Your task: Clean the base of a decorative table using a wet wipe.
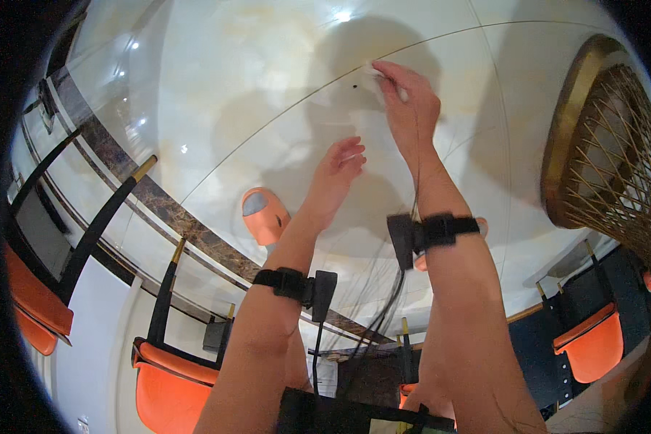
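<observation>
My right hand [412, 101] is low over the glossy marble-patterned floor, its fingers closed on a crumpled white tissue [372, 72]. A small dark speck [354, 86] lies on the tile just left of the tissue. My left hand [338, 172] hangs lower in the view, fingers loosely bent and apart, with nothing in it. Below that hand is an orange slipper [266, 220] with a grey patch, on my foot. Black straps with small dark boxes and cables sit around both forearms.
At the right stands a round gold base with a lattice of thin rods [615, 145]. Chairs with orange seats [173, 390] and dark, gold-tipped legs are along the lower left and lower right. A dark brown marble band [159, 199] crosses the floor at left. Cables dangle between my arms.
</observation>
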The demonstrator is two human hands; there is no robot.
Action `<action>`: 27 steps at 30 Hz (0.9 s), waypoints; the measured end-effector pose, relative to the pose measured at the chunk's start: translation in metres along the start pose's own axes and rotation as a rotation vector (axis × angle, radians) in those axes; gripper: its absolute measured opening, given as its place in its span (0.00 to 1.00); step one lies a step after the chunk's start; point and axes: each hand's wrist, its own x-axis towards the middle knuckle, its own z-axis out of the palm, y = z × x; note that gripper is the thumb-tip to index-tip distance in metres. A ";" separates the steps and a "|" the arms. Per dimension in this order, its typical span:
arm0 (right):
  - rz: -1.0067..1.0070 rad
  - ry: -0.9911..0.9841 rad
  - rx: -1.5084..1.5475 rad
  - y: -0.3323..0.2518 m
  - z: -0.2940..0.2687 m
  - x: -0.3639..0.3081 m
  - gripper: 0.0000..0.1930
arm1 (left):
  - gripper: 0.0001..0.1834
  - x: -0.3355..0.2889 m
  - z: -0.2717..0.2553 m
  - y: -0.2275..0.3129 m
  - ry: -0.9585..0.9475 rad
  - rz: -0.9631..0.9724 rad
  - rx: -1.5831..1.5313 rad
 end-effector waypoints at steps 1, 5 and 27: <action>-0.248 0.047 -0.214 0.002 0.012 0.005 0.11 | 0.21 -0.002 -0.008 -0.003 0.028 -0.032 0.015; -0.356 0.015 -0.388 0.017 0.040 -0.016 0.16 | 0.21 -0.006 -0.031 -0.020 0.085 -0.046 0.130; 0.519 0.607 -0.021 0.152 -0.117 -0.068 0.07 | 0.19 -0.012 -0.013 -0.057 0.052 -0.022 0.340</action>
